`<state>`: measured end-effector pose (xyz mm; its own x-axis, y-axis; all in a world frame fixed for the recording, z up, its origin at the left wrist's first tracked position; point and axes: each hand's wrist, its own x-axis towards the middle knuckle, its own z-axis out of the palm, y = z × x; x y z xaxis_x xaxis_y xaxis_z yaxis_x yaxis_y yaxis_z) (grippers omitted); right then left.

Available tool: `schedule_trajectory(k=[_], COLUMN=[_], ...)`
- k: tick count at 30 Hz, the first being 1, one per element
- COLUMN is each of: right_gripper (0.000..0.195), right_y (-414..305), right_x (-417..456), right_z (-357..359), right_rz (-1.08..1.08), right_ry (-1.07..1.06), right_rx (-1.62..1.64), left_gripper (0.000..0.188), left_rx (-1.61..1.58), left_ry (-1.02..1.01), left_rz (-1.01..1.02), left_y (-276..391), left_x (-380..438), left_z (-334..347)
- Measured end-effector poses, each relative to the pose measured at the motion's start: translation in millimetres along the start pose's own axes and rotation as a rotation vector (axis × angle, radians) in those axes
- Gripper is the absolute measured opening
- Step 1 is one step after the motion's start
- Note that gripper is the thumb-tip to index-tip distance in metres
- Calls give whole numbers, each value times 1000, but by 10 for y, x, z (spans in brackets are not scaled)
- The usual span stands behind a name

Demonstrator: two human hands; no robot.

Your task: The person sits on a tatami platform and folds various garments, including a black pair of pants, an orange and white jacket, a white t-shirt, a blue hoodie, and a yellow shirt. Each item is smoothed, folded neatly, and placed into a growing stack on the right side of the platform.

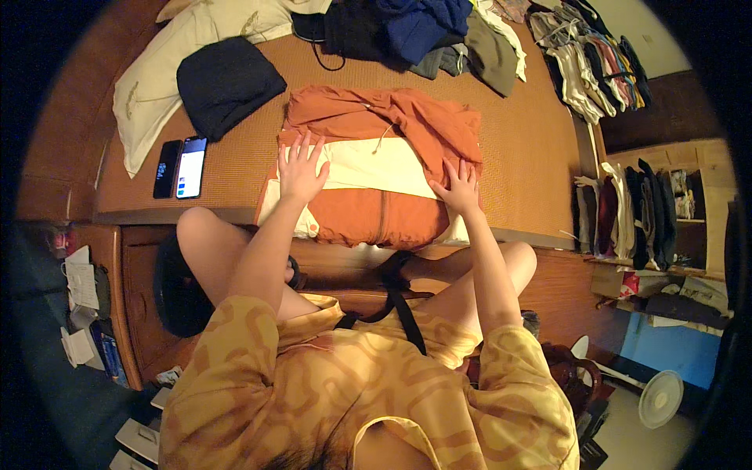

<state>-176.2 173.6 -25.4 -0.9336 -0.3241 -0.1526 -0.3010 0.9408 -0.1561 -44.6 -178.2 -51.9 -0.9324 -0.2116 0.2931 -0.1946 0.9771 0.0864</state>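
Observation:
An orange and cream jacket (pixel 376 202) with a zip and a drawcord lies folded on the woven mat before me. My left hand (pixel 304 168) rests flat on its left side, fingers apart, over the edge between the cream band and the orange cloth. On the right side, my right hand (pixel 460 187) presses down with spread fingers where orange cloth meets the cream band. Neither hand grips the fabric. The orange upper part is wrinkled, and the lower edge of the jacket reaches the front edge of the bed.
Left of the jacket lie a dark folded garment (pixel 226 85), two smartphones (pixel 190 167) and a cream pillow (pixel 147 103). Piled clothes (pixel 411 29) lie beyond it. Hanging clothes (pixel 631 211) are at the right, with a white fan-like object (pixel 661 399) on the floor below.

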Motion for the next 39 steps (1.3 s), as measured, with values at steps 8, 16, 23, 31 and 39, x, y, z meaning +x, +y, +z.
schedule_trajectory(k=[8, 16, 23, 31, 39], right_gripper=[52, 44, 69, 32, 55], right_y=[276, 937, 1570, 836, 826], right_x=[-276, -1058, -1088, -1206, -1216], right_z=[-40, 412, 910, 385, -336], right_rz=[4, 889, 1046, 554, 520], right_ry=[528, 476, -146, -204, -226], right_rx=[874, 1111, 883, 785, 946], left_gripper=[42, 29, 38, 31, 27], left_rx=[-786, 40, -66, -167, -1177], left_ry=[-102, -777, -1045, -733, -908], left_rz=[-137, -464, -391, -442, -655], left_y=[-765, -901, -807, -790, -1057], left_x=[-20, -781, -646, -714, -448], left_z=[-303, -998, -1059, -1086, -702])
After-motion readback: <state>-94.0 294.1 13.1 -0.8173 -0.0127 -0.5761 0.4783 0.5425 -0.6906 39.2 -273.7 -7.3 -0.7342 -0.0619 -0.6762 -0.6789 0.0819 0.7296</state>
